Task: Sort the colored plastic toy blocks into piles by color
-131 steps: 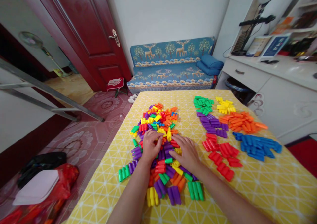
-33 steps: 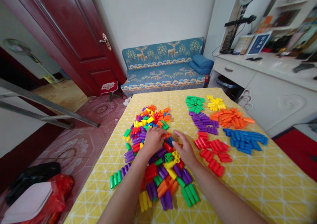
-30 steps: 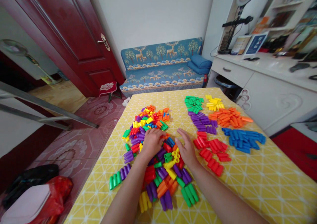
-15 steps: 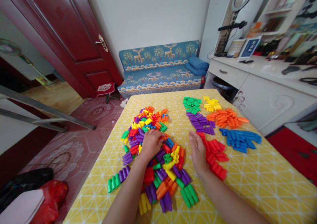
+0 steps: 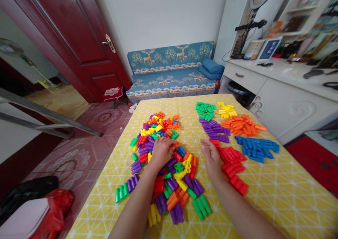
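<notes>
My left hand (image 5: 162,152) rests over a heap of mixed-colour plastic tube blocks (image 5: 173,186), its fingers curled down among them. Whatever lies under those fingertips is hidden. On the other side of a strip of tablecloth, my right hand (image 5: 212,158) stands on edge with fingers stretched out and nothing visible in it. Red blocks (image 5: 232,156) lie just right of it, close to its back. Sorted by colour beyond are purple blocks (image 5: 215,129), green blocks (image 5: 205,110), yellow blocks (image 5: 227,110), orange blocks (image 5: 243,125) and blue blocks (image 5: 257,148).
A yellow patterned cloth covers the table (image 5: 280,196). Behind it stands a blue sofa (image 5: 171,71), with a red door (image 5: 79,38) to the left. At the right is a white dresser (image 5: 285,101); bags (image 5: 56,210) sit on the floor at lower left.
The red blocks have shifted slightly right and spread, leaving more of them visible beside my right hand. My left hand stays almost where it was over the mixed heap.
</notes>
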Tool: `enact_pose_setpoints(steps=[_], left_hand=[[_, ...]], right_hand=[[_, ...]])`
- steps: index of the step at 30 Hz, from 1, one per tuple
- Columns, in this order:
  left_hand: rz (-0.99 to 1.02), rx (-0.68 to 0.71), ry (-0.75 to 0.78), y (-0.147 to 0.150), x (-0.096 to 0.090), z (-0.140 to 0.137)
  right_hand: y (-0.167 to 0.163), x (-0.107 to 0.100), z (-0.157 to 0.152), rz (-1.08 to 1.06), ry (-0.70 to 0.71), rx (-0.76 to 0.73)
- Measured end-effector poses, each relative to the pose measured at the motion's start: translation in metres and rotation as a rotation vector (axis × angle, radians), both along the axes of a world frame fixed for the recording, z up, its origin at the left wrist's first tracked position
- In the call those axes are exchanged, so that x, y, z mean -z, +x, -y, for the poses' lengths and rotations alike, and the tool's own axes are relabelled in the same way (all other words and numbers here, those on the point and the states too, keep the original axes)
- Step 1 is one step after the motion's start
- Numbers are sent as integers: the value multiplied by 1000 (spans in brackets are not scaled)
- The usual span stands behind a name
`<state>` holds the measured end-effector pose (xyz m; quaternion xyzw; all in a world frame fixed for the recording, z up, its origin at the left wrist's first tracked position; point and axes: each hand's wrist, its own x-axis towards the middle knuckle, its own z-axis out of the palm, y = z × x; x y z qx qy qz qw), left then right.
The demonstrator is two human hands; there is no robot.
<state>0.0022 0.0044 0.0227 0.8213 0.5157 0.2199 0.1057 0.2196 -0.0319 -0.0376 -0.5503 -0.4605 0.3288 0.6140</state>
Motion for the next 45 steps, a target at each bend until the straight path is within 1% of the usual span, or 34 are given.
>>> enact_pose_setpoints(steps=[2,3,6,8,10,14,16,18,20,22,24,27,28,30,33,35,36,38,39,42,43,44,45], left_hand=[[42,13,26,1,-5,2],[73,20,43,2,-8,3],[225,36,46,8,-21,11],[370,47,-42,14,-27,18],[502,68,-191,20,-30,23],[763,123,-496,29,-22,28],[856,115,-571,31,-15,29],[885,99,-591,32,-10,29],[861,93,-574,31,-8,30],[777,93,-514,28,-9,31],[620,80,-375,23,-12,32],[337,32,-92,15,-12,33],[264,20,-25,12,-11,32],[167,8,38,6,-6,32],[106,6,48,1,2,31],[88,4,49,0,5,30],[84,4,50,-1,6,30],[80,4,56,-1,8,29],[78,5,60,-1,8,29],[75,6,69,-2,9,28],[75,5,70,-2,10,27],[74,4,69,-2,10,27],[72,4,69,-2,10,27]], right_hand=[[-2,0,-1,22,21,10],[-3,-1,0,31,40,-12],[-12,-7,6,25,91,-179],[-18,-10,11,29,117,-299],[-22,-11,15,81,147,-358],[-25,-10,16,258,263,-334],[-24,-9,15,326,317,-318],[-23,-8,14,381,338,-309],[-22,-7,13,436,341,-306],[-21,-7,13,497,344,-309],[-21,-8,14,544,339,-296],[-21,-11,16,566,306,-244],[-21,-12,17,563,297,-221],[-20,-15,18,561,292,-176],[-9,-23,14,588,309,-95],[11,-32,7,626,317,5],[26,-37,2,652,306,80],[67,-46,-11,702,234,264],[92,-49,-18,709,173,376],[177,-52,-35,669,-67,602],[205,-50,-40,663,-175,645],[231,-47,-44,652,-255,672],[255,-44,-47,650,-303,670]])
